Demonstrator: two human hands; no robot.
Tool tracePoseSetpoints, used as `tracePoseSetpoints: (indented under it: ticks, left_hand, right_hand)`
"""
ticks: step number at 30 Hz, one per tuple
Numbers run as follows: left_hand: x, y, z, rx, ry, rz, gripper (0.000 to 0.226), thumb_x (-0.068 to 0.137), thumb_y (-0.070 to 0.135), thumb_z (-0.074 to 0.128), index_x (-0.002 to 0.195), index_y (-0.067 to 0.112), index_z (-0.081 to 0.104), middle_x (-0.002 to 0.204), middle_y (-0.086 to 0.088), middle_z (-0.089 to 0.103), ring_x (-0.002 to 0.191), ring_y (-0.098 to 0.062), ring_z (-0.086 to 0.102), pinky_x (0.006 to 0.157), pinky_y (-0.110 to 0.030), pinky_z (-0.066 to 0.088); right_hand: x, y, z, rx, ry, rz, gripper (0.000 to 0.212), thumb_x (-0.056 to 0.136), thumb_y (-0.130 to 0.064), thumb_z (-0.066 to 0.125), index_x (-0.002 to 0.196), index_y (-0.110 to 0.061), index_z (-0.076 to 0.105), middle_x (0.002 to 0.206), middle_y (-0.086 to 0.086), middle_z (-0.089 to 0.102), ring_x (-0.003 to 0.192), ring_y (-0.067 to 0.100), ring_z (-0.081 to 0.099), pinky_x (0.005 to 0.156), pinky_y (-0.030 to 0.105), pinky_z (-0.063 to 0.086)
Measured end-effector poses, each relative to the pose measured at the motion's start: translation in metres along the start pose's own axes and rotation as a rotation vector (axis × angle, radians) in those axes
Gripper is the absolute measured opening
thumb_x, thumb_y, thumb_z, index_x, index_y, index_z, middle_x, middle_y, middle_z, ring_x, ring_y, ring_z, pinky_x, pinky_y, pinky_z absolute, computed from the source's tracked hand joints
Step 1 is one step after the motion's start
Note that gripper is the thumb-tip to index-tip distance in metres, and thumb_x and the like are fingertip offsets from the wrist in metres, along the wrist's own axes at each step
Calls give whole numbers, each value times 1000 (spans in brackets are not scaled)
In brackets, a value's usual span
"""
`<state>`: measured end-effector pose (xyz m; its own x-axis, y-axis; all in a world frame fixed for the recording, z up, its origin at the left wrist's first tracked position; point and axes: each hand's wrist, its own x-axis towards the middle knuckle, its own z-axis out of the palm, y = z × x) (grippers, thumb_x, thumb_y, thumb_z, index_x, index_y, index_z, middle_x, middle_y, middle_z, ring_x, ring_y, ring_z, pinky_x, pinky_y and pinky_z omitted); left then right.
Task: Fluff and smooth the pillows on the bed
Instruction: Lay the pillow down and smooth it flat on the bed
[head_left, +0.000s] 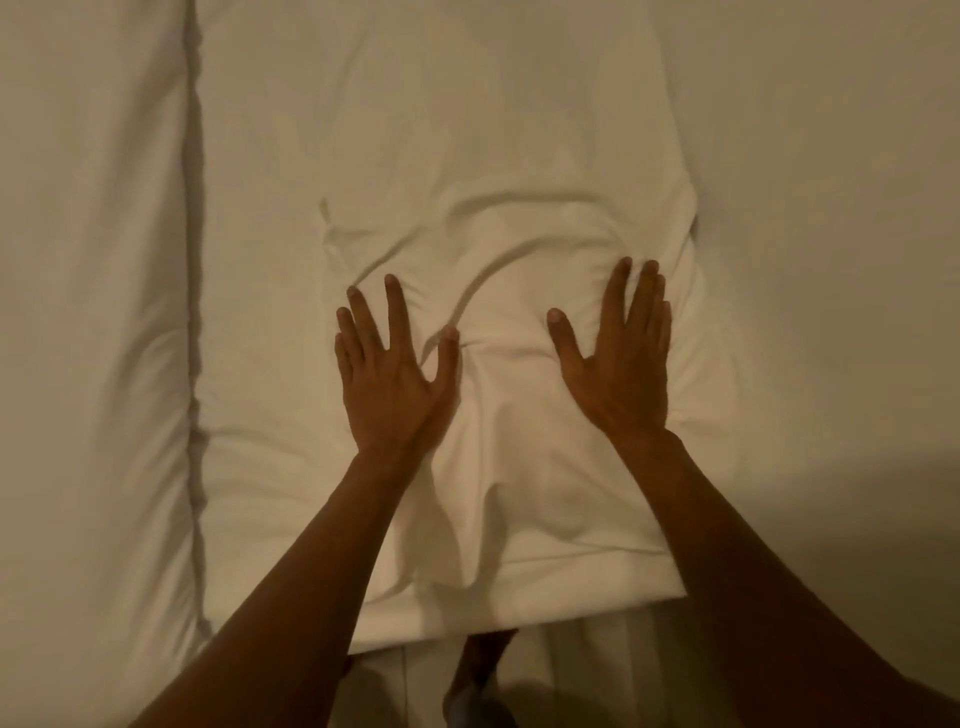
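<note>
**Both palms flat on pillow, nothing gripped**

Left hand (392, 379) and right hand (621, 358) lay flat, palms down, fingers spread apart, pressing on the white rectangular fabric pillow (519, 467). Neither hand clasped any cloth. Pillow sat lengthwise at the near edge of the white sheeted bed (831, 208), just right of a puffy white duvet (88, 312). Curved creases ran between and ahead of the hands; the pillow's near hem lay flat
</note>
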<state>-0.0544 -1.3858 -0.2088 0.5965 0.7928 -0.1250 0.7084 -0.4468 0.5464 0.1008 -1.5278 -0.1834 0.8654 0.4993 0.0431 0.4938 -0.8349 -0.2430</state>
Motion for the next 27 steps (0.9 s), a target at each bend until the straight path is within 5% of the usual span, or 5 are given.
tracePoseSetpoints:
  ticks: [7, 10, 13, 19, 27]
  left_hand:
    - [-47, -5, -8, -39, -60, 28, 71, 99, 63, 32, 157, 42, -4, 166, -15, -9, 154, -31, -8, 125, -48, 4]
    - [-62, -4, -16, 19, -86, 129, 74, 98, 65, 35, 157, 41, -2, 165, -17, -13, 153, -34, -9, 124, -50, 3]
    - [-66, -5, -21, 52, -51, 327, 68, 95, 62, 46, 156, 37, 27, 167, -15, -2, 154, -32, 2, 123, -52, 13]
    - [-65, -3, -12, -38, 73, 329, 39, 91, 47, 58, 120, 26, 72, 159, -17, 32, 147, -35, 31, 112, -56, 33]
    - [-85, -16, -25, -5, 83, 475, 32, 97, 37, 55, 118, 22, 74, 156, -14, 39, 145, -33, 36, 116, -50, 31]
  right_hand:
    - [-50, 33, -26, 198, -90, -173, 72, 99, -61, 41, 160, -29, 20, 169, 4, 14, 155, 20, 12, 126, 36, 10]
    - [-56, 44, -38, 340, -48, -183, 57, 97, -51, 59, 149, -30, 48, 160, 5, 36, 148, 21, 33, 119, 33, 29]
    - [-51, 43, -49, 430, 61, -159, 30, 90, -31, 75, 117, -17, 73, 131, 7, 58, 122, 22, 58, 100, 35, 52]
    - [-54, 39, -47, 380, 131, -147, 12, 88, -16, 76, 96, -7, 75, 110, 7, 64, 100, 21, 64, 87, 17, 47]
    - [-73, 54, -62, 371, 134, -200, 5, 94, -11, 67, 94, -6, 65, 102, 5, 67, 93, 22, 65, 82, 17, 45]
